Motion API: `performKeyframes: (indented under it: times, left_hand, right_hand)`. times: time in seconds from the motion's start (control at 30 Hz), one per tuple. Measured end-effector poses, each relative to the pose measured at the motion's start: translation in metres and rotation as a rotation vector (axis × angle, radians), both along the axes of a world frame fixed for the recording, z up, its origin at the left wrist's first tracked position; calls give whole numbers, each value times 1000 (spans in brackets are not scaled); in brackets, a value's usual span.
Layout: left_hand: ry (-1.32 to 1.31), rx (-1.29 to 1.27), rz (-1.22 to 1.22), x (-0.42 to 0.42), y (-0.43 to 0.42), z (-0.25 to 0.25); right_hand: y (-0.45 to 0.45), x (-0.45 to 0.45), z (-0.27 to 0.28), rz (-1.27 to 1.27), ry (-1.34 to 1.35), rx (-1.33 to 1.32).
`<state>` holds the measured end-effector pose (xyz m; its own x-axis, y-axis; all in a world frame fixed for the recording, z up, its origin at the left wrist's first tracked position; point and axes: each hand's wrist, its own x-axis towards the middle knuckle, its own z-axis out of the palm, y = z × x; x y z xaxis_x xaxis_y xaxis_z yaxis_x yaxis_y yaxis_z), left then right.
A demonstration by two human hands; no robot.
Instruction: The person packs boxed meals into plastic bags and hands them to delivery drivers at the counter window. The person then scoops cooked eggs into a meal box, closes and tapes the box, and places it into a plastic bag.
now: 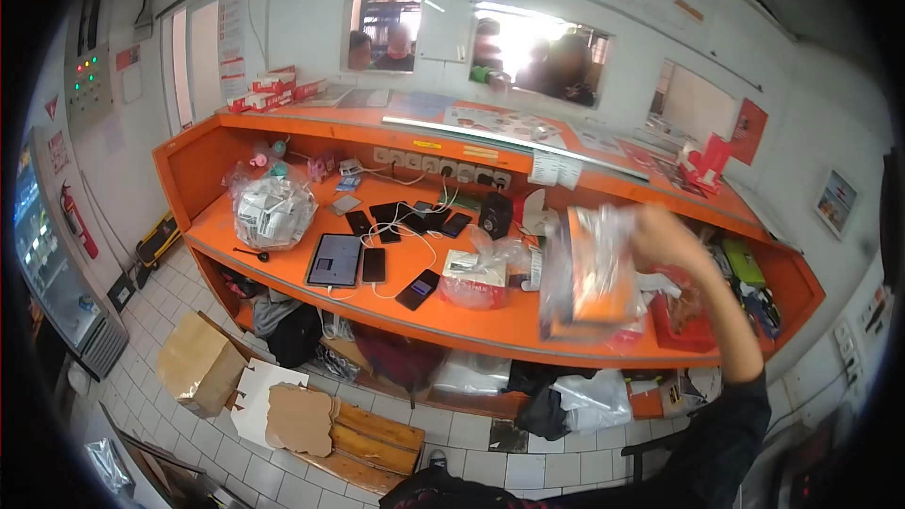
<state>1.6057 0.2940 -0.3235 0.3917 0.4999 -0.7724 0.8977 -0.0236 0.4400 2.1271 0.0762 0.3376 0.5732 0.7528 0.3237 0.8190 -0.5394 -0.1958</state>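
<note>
Head view: my right hand (655, 234) is closed on the upper side of a blurred clear plastic bag (592, 273) with flat orange contents, above the orange counter (273, 275). Leftward, another see-through bag (274, 213) holds printed, paper-like pieces; my left fingers' state I cannot tell.

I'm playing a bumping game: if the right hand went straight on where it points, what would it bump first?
The right hand points left, so it would first meet the blurry plastic packet it seems to hold. Beyond that, perhaps the black device, but depth is unclear.
</note>
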Motion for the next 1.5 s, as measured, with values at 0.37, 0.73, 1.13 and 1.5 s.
performKeyframes:
  times: [0.37,0.73,1.13,1.5]
  left_hand:
    - [-833,-198,586,299,42,41]
    - [-230,-10,1075,282,-116,37]
    - [-383,-268,557,276,-42,34]
    - [-18,-169,288,256,169,45]
  right_hand:
    - [275,472,115,-202,-640,57]
    - [434,701,-4,57,-453,225]
    - [203,261,-178,1224,657,-578]
    - [-63,162,-339,-518,761,291]
